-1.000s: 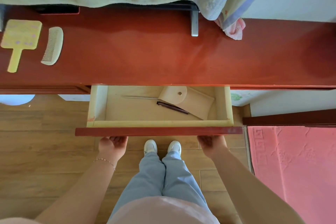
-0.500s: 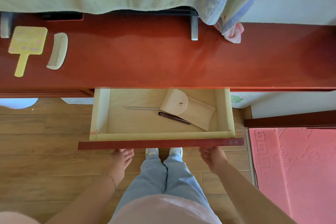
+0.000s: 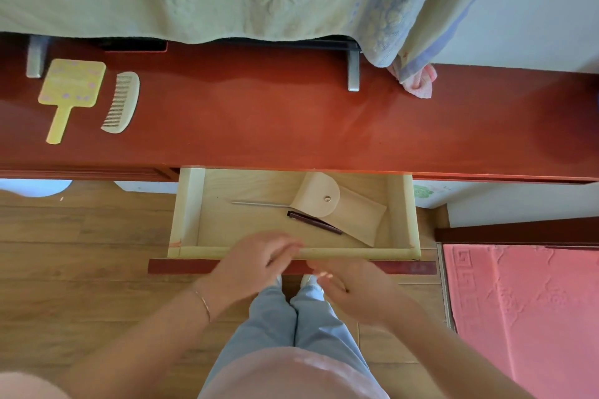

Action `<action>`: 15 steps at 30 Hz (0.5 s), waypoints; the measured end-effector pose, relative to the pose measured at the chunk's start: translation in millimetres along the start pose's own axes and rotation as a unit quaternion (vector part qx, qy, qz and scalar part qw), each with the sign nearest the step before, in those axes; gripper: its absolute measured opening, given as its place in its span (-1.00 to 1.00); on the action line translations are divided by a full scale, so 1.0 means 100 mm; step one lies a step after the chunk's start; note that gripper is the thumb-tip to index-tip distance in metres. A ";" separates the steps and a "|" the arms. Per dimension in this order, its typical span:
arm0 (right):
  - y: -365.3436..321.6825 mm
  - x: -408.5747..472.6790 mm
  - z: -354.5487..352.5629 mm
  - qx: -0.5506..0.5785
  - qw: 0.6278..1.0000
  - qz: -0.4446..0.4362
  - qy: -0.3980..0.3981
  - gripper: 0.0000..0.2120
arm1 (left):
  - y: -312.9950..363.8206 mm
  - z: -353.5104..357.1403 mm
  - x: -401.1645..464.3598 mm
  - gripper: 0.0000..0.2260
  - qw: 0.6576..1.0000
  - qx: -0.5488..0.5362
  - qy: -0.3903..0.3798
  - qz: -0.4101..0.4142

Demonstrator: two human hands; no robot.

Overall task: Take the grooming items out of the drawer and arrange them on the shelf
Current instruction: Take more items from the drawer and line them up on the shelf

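shelf (image 3: pixel 291 126): red-brown top running edge to edge; hand mirror (image 3: pixel 69 92) and comb (image 3: pixel 121 102) laid side by side near left end, handle and long axes pointing roughly toward front edge.
drawer (image 3: pixel 184 214): pulled out below shelf front edge, pale wood inside, red front panel nearest.
metal rod (image 3: pixel 259 203): thin, lying left-right at drawer middle, right end tucked under pouch flap.
left hand (image 3: pixel 252 264): over drawer front wall, left of centre; fingers loosely bent, blurred, gripping nothing visible.
dark pen-like tool (image 3: pixel 312 222): just ahead and right of left fingertips; long axis slanting from upper left down to lower right, resting partly on pouch.
pouch (image 3: pixel 340 207): tan, snap flap closed, toward drawer right half; long axis slanting toward front right corner.
right hand (image 3: pixel 353 285): below drawer front panel, outside drawer, palm partly up, fingers relaxed, empty.
key relation: remaining items lie forward and slightly right of both hands; left hand already above drawer, judged nearer to tool and rod; right hand better placed for pouch.
progress: judged two items shelved, three left in drawer.
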State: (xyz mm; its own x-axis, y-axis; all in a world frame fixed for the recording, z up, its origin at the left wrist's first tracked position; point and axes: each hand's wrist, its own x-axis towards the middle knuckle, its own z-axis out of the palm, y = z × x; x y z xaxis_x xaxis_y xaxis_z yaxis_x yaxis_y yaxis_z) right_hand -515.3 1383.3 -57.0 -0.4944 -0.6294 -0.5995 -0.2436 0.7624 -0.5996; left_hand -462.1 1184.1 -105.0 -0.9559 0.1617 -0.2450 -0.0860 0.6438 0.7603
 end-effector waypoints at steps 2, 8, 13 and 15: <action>-0.07 0.15 -0.08 0.005 0.998 -0.019 0.057 -0.72 | -0.17 -0.12 0.16 -0.61 0.996 0.074 0.050 0.016; 0.07 0.80 -0.07 -0.134 0.986 0.004 0.097 -0.69 | -0.56 -0.24 0.54 -0.73 0.979 0.194 0.031 -0.057; 0.18 1.10 0.00 -0.206 0.975 0.065 0.057 -0.75 | -0.73 -0.13 0.65 -0.73 0.964 0.252 -0.014 -0.087; 0.23 1.17 0.04 -0.225 0.970 0.077 0.044 -0.76 | -0.76 -0.08 0.66 -0.72 0.959 0.266 -0.033 -0.090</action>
State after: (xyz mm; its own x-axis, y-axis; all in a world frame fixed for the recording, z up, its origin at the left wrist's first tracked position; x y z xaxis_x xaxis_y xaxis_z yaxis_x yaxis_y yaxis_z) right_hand -575.7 1326.7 -143.5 -0.6176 -0.5035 -0.6042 -0.4921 0.8466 -0.2025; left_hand -521.1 1139.8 -173.9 -0.9176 0.0482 -0.3946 -0.0755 0.9534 0.2920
